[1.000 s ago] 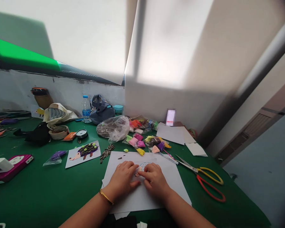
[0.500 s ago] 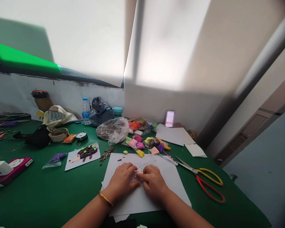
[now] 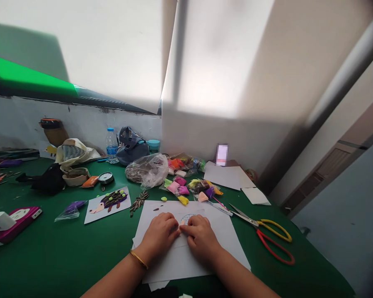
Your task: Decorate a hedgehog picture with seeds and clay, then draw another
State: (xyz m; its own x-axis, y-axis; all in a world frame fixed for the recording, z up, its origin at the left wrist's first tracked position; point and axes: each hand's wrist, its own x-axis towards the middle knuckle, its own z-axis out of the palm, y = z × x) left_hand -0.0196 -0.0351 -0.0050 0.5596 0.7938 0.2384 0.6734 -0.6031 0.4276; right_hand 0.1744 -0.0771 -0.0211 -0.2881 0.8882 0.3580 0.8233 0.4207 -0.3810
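A small piece of peach modelling clay (image 3: 182,222) lies on a sheet of white paper (image 3: 174,265), beside a round blue-line drawing (image 3: 188,217). My left hand (image 3: 161,232), with a gold bangle on its wrist, touches the clay's left side with thumb and fingers drawn together. From the right, my right hand (image 3: 202,238) presses the clay with its index finger, the other fingers curled. The fingers hide part of the clay and of the drawing. Dark seeds (image 3: 156,209) lie on the paper above my left hand.
Large scissors (image 3: 257,225) with yellow and red handles lie open at right. Behind the paper are clay packets (image 3: 177,188), a pen (image 3: 220,208), and a pile of striped seeds (image 3: 139,202). A hedgehog picture (image 3: 108,205) lies left. A bottle (image 3: 111,147) and bag (image 3: 132,147) stand behind.
My left thumb has moved up and in toward its fingers, beside the clay. My right hand stays nearly in place, its index finger still on the clay.
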